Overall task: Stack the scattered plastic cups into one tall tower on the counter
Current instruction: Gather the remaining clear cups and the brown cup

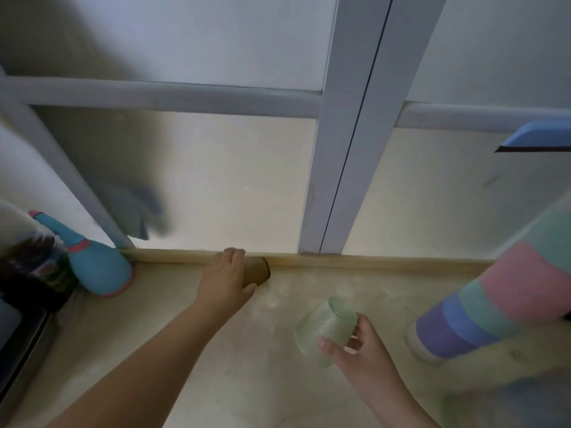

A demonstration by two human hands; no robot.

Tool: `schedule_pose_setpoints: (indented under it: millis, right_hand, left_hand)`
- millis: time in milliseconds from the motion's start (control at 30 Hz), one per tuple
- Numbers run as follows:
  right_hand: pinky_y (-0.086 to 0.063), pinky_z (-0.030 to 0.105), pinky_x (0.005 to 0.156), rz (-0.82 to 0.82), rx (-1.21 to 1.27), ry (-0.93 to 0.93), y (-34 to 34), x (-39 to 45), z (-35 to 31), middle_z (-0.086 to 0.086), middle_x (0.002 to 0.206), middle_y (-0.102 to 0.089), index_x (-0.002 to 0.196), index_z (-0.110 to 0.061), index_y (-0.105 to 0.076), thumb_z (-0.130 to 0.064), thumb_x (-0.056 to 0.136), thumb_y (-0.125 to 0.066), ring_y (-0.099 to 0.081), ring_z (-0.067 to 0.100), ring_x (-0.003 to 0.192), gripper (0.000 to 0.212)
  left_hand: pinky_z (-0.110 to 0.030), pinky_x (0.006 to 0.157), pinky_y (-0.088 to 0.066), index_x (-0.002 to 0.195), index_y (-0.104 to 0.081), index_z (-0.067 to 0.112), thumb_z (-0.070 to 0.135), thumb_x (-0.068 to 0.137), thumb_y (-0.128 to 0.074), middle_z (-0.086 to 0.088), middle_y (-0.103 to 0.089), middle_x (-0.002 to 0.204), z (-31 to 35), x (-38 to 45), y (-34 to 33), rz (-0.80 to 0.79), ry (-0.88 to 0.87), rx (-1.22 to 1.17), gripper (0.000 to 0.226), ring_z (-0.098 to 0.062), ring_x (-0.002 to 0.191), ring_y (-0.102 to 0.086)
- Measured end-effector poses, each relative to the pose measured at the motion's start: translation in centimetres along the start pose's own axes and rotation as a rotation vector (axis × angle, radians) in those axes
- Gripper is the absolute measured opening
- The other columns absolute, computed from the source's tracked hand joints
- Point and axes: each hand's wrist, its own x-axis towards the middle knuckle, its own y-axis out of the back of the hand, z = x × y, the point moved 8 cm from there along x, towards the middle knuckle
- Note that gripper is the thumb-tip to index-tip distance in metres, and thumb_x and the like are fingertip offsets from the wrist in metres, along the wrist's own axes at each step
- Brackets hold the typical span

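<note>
A tan cup (257, 270) lies on its side on the beige counter (173, 341), against the back ledge under the window. My left hand (225, 281) is wrapped over it from the left. A pale green cup (324, 329) is tilted above the counter, held by my right hand (358, 353) at its rim. At the right stands a tower of stacked upside-down cups (494, 298) in purple, blue, teal and pink bands, leaning up out of the frame.
A blue and pink spray bottle (92, 261) stands at the back left, next to a dark labelled bottle (46, 270). A dark sink edge (21, 344) runs along the left. Frosted window panes with grey frames (336, 149) close the back.
</note>
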Motion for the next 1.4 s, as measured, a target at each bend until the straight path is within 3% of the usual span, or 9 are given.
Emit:
schedule_pose_setpoints:
  millis: [167, 300, 467, 633, 733, 933, 1067, 1200, 1400]
  right_hand:
    - [-0.058, 0.038, 0.075, 0.057, -0.012, -0.054, 0.2, 0.8, 1.7, -0.003, 0.104, -0.066, 0.1, -0.029, -0.054, -0.044, 0.036, -0.078, -0.066, 0.01, 0.089, 0.07]
    - [-0.055, 0.035, 0.068, 0.102, 0.034, -0.071, 0.9, 1.3, 2.4, 0.0, 0.101, -0.066, 0.096, -0.026, -0.055, -0.037, 0.038, -0.079, -0.064, 0.013, 0.087, 0.064]
    - [-0.053, 0.022, 0.061, 0.094, 0.02, -0.004, 0.8, -0.1, 0.3, -0.003, 0.1, -0.067, 0.097, -0.027, -0.055, -0.043, 0.038, -0.075, -0.065, 0.014, 0.091, 0.064]
    - [-0.056, 0.046, 0.082, 0.09, -0.07, 0.105, 1.4, -3.2, -2.8, -0.002, 0.108, -0.066, 0.106, -0.032, -0.051, -0.045, 0.046, -0.077, -0.064, 0.014, 0.097, 0.067]
    - [-0.054, 0.04, 0.085, 0.157, -0.125, 0.184, 2.9, -6.0, -4.4, -0.008, 0.105, -0.066, 0.103, -0.046, -0.049, -0.044, 0.048, -0.075, -0.063, 0.01, 0.097, 0.061]
    - [-0.052, 0.036, 0.087, 0.344, -0.201, 0.336, 8.8, -13.3, -7.6, -0.013, 0.11, -0.064, 0.112, -0.038, -0.05, -0.047, 0.051, -0.074, -0.061, 0.011, 0.096, 0.066]
    - [-0.052, 0.038, 0.088, 0.498, -0.243, 0.454, 15.3, -17.6, -10.7, -0.007, 0.112, -0.064, 0.115, -0.036, -0.05, -0.044, 0.051, -0.075, -0.061, 0.014, 0.099, 0.069]
    - [-0.052, 0.035, 0.086, 0.639, -0.293, 0.491, 22.3, -19.2, -12.1, -0.003, 0.118, -0.062, 0.121, -0.034, -0.048, -0.051, 0.05, -0.072, -0.061, 0.013, 0.101, 0.077]
    - [-0.053, 0.038, 0.086, 0.547, -0.269, 0.442, 27.6, -16.8, -10.4, -0.004, 0.114, -0.063, 0.111, -0.042, -0.05, -0.043, 0.055, -0.079, -0.062, 0.013, 0.098, 0.063]
  left_hand:
    - [-0.037, 0.104, -0.033, 0.131, -0.03, 0.009, 0.037, 0.079, -0.06, -0.012, -0.041, 0.137, -0.9, 2.4, -4.1, -0.142, -0.022, 0.161, 0.066, -0.029, 0.125, -0.038]
    - [-0.037, 0.093, -0.04, 0.128, -0.035, 0.007, 0.033, 0.074, -0.065, -0.015, -0.045, 0.125, -2.1, 2.9, -5.2, -0.151, 0.017, 0.16, 0.067, -0.032, 0.114, -0.044]
    - [-0.035, 0.087, -0.041, 0.121, -0.045, 0.006, 0.036, 0.067, -0.074, -0.014, -0.049, 0.119, -2.2, -0.6, -3.3, -0.051, 0.18, -0.223, 0.068, -0.03, 0.108, -0.048]
    - [-0.033, 0.069, -0.051, 0.106, -0.044, 0.025, 0.031, 0.057, -0.079, 0.001, -0.055, 0.1, 1.1, -6.3, -1.2, -0.028, 0.177, -0.653, 0.061, -0.016, 0.085, -0.059]
    - [-0.03, 0.068, -0.049, 0.105, -0.044, 0.028, 0.029, 0.055, -0.08, 0.002, -0.057, 0.102, 4.0, -8.7, -0.3, -0.036, 0.15, -0.786, 0.062, -0.011, 0.086, -0.057]
    - [-0.015, 0.069, -0.04, 0.103, -0.046, 0.028, 0.017, 0.06, -0.083, 0.006, -0.056, 0.101, 12.2, -12.2, 1.0, -0.057, -0.029, -0.88, 0.058, -0.01, 0.093, -0.054]
    - [-0.024, 0.084, -0.041, 0.108, -0.048, 0.028, 0.02, 0.058, -0.084, 0.01, -0.059, 0.107, 17.4, -14.5, 2.5, -0.048, -0.139, -0.9, 0.062, -0.008, 0.103, -0.054]
    - [-0.013, 0.081, -0.038, 0.101, -0.047, 0.042, 0.022, 0.056, -0.085, 0.024, -0.056, 0.107, 21.8, -16.0, 4.5, 0.015, -0.242, -0.895, 0.063, 0.015, 0.103, -0.049]
    - [-0.011, 0.078, -0.037, 0.092, -0.044, 0.049, 0.025, 0.053, -0.087, 0.029, -0.054, 0.103, 26.6, -18.0, 5.6, 0.122, -0.205, -0.919, 0.062, 0.015, 0.099, -0.05]
